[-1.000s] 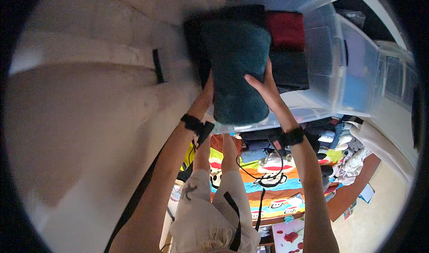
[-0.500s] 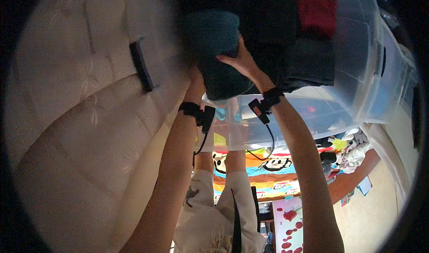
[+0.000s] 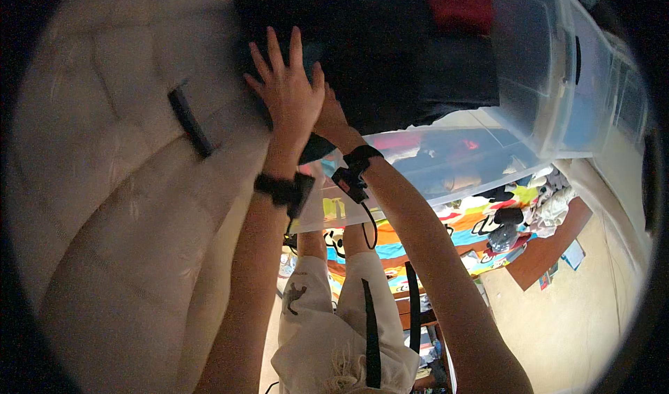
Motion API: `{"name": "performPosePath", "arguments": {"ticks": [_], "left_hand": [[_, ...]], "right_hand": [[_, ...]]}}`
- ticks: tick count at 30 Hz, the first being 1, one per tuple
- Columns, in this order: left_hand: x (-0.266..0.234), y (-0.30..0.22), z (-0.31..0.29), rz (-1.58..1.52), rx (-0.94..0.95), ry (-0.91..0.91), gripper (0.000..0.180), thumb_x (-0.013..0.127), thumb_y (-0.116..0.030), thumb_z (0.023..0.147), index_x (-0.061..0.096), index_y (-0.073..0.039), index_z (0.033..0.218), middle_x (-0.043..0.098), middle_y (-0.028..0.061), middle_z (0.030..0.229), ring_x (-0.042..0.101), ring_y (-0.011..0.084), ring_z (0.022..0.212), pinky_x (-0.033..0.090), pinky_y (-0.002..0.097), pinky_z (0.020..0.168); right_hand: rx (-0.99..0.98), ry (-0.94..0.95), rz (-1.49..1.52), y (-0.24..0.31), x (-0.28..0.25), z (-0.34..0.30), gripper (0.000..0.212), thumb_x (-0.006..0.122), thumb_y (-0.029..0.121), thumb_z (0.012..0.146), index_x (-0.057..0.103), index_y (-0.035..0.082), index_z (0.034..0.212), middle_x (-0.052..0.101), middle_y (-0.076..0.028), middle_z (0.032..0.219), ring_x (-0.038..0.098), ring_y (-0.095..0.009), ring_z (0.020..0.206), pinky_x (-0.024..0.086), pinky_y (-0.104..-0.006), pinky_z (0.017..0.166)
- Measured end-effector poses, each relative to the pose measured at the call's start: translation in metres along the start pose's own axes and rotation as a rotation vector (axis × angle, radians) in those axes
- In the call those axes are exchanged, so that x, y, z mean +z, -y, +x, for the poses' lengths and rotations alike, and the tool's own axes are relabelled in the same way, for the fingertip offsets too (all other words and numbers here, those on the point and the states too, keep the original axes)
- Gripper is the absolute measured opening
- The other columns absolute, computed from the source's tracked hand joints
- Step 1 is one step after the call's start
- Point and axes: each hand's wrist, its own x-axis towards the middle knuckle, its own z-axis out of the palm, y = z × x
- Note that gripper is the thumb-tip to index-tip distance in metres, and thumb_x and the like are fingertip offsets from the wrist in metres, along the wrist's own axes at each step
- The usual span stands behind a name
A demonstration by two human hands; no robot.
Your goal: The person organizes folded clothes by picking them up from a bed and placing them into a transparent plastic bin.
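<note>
Over a dark pile of folded clothes (image 3: 397, 80), my left hand (image 3: 289, 94) lies palm down with its fingers spread, holding nothing. My right hand (image 3: 331, 119) is close against its thumb side, on the near part of the pile, and its fingers are mostly hidden behind the left hand. A dark teal folded garment (image 3: 317, 149) shows only in small part below and between my hands. To the right in the pile is a red folded garment (image 3: 460, 4). The pile sits in a clear plastic bin (image 3: 529, 59).
A pale quilted surface (image 3: 104, 185) rises on the left, with a black handle-like bar (image 3: 189, 122) beside the bin. Below lie a colourful cartoon-print cloth (image 3: 446, 234) and heaped clothes (image 3: 550, 192). More clear bins (image 3: 592, 94) stand at the right.
My left hand has come up from beside the teal garment to lie spread on top. My right hand has moved left and nearer to me. The teal garment is now mostly covered.
</note>
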Motion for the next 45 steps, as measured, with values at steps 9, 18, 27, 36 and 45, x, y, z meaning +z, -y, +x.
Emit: {"name": "performPosePath", "arguments": {"ticks": [9, 18, 27, 36, 45], "left_hand": [[0.073, 0.037, 0.026, 0.238, -0.092, 0.252, 0.051, 0.050, -0.041, 0.082, 0.041, -0.015, 0.126, 0.032, 0.0147, 0.134, 0.019, 0.0402, 0.126, 0.018, 0.0734, 0.087], [0.091, 0.058, 0.022, 0.392, -0.069, 0.028, 0.056, 0.051, -0.046, 0.081, 0.037, -0.018, 0.128, 0.032, 0.0094, 0.135, 0.022, 0.0377, 0.126, 0.022, 0.0698, 0.089], [0.057, 0.086, 0.039, -0.003, 0.218, -0.128, 0.071, 0.041, -0.053, 0.084, 0.019, -0.012, 0.137, 0.021, 0.0151, 0.140, 0.019, 0.0405, 0.127, 0.021, 0.0644, 0.094], [-0.082, -0.054, -0.058, 0.127, 0.513, 0.007, 0.059, 0.035, -0.038, 0.091, 0.015, -0.008, 0.138, 0.015, 0.0133, 0.143, 0.012, 0.0312, 0.132, 0.013, 0.0548, 0.102], [-0.167, -0.163, -0.279, -0.278, 0.873, 0.522, 0.053, 0.044, -0.021, 0.087, 0.026, 0.000, 0.132, 0.030, 0.0215, 0.133, 0.027, 0.0354, 0.125, 0.014, 0.0536, 0.102]], "right_hand": [[0.413, 0.259, 0.409, 0.015, -0.034, -0.007, 0.114, 0.067, 0.059, 0.061, -0.003, 0.014, 0.139, 0.031, -0.032, 0.126, 0.036, -0.049, 0.112, 0.035, -0.0542, 0.090], [0.377, 0.553, 0.531, 0.033, -0.029, -0.048, 0.081, 0.056, 0.029, 0.078, 0.006, 0.000, 0.134, 0.060, -0.020, 0.075, 0.056, -0.029, 0.060, 0.046, -0.0398, 0.062], [0.394, 0.203, 0.447, 0.014, -0.106, -0.051, 0.059, 0.053, 0.012, 0.074, 0.032, 0.004, 0.129, 0.061, -0.020, 0.089, 0.060, -0.035, 0.083, 0.049, -0.0416, 0.067], [0.973, -0.694, 0.625, -0.017, -0.196, -0.304, 0.039, 0.051, 0.005, 0.072, 0.052, 0.008, 0.111, 0.059, -0.020, 0.088, 0.059, -0.032, 0.079, 0.047, -0.0387, 0.065], [1.599, -0.405, 0.727, 0.097, -0.081, -0.649, 0.023, 0.053, 0.016, 0.075, 0.056, 0.009, 0.097, 0.061, -0.021, 0.084, 0.058, -0.038, 0.082, 0.046, -0.0441, 0.070]]}}
